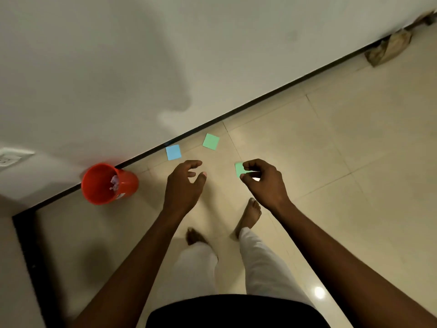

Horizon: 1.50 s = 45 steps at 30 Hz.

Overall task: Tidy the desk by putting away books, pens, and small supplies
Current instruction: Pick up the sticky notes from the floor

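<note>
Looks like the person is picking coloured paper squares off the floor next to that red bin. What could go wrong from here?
The right hand pinches a green note only by its edge, so the light paper could slip out. The blue note and the other green note lie flat on smooth tile, hard to lift. The red bin stands off to the left, so a tossed note might miss it.

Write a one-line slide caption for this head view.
Right hand pinches a green note; left hand open near blue note, orange bin.
</note>
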### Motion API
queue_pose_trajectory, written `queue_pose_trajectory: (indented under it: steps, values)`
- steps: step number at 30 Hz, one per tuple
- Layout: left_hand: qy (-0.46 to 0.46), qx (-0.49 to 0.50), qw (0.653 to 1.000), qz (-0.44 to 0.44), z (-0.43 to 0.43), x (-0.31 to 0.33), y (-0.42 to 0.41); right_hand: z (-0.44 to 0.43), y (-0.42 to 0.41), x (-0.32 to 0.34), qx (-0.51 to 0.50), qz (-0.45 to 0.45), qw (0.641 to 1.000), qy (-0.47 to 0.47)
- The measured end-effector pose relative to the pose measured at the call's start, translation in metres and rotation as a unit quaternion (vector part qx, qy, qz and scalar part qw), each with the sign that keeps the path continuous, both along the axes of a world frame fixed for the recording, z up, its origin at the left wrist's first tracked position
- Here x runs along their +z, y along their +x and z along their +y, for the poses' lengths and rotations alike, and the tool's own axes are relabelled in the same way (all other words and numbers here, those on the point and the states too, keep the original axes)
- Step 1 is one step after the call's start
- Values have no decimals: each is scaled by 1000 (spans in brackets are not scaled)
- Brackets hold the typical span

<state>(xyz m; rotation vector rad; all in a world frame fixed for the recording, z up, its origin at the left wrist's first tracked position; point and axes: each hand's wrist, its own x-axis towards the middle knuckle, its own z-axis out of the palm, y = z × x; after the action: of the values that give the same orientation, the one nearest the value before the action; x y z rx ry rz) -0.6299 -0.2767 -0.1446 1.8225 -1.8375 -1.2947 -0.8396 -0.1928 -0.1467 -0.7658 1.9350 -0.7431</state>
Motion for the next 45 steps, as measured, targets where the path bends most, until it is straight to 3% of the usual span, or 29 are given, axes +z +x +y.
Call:
queue_pose_trajectory:
  steps: [9,19,26,35,41,45]
  values:
    - [55,-36,997,-40,-72,-194,-48,-50,-26,-206,-51,16,994,95]
    - [51,-89,990,-97,-148,-444,-53,-81,-30,-468,-82,31,980,178]
    - [53,-6,990,-129,-184,-582,-64,-88,-32,-601,-118,67,966,218]
    - [38,55,984,-163,-241,-675,-91,-86,-21,-679,-138,206,930,271]
    - [86,51,954,-281,-258,-699,-106,-79,-29,-688,-133,230,926,270]
    - [132,113,954,-245,-263,-702,-104,-80,-35,-686,-84,204,939,265]
